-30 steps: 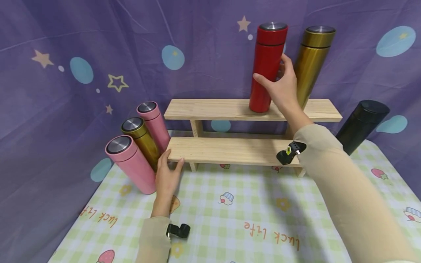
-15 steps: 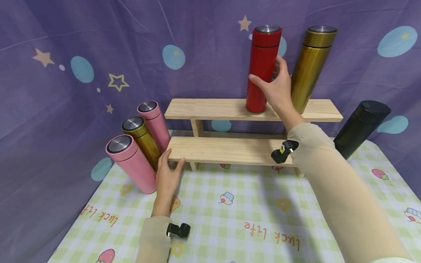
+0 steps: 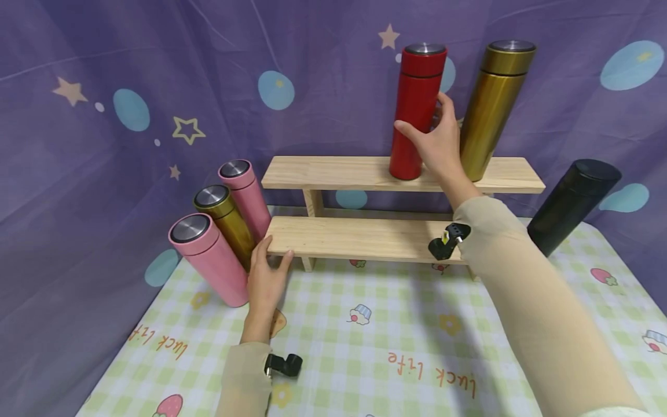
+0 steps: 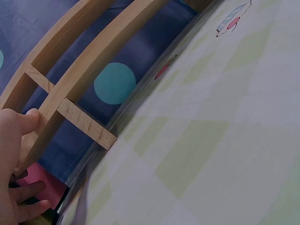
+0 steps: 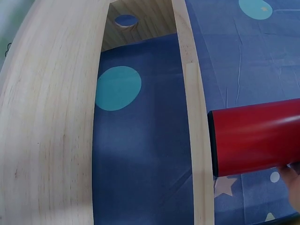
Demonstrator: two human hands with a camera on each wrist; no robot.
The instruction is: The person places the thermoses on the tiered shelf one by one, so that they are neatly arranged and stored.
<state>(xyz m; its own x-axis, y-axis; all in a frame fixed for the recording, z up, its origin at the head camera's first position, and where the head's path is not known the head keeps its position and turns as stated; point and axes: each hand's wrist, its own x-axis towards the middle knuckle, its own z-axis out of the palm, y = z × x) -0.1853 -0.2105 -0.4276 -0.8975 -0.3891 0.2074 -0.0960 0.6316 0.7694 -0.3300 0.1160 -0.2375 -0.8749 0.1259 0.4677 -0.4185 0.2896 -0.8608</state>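
Observation:
My right hand (image 3: 440, 143) grips a red thermos bottle (image 3: 421, 92) with a steel-topped lid, thumb on its front and fingers round its right side. The bottle stands upright over the upper board (image 3: 333, 172) of a two-tier wooden shelf; the right wrist view shows its base (image 5: 213, 143) right at the board. Just to its right, a gold thermos bottle (image 3: 492, 110) is on the same board. My left hand (image 3: 264, 285) holds the left front corner of the lower board (image 3: 354, 238). In the left wrist view, the thumb (image 4: 29, 121) presses the front edge.
Beside the shelf's left end stand a front pink bottle (image 3: 213, 266), a gold bottle (image 3: 229, 226) and a rear pink bottle (image 3: 247, 197). A black bottle (image 3: 570, 202) is at the right, partly behind my sleeve. A checked cloth (image 3: 333, 359) covers the table; a purple curtain (image 3: 323, 35) hangs behind.
My right hand has moved the red bottle a little left and down on the upper board, away from the gold one. The left hand stays in place.

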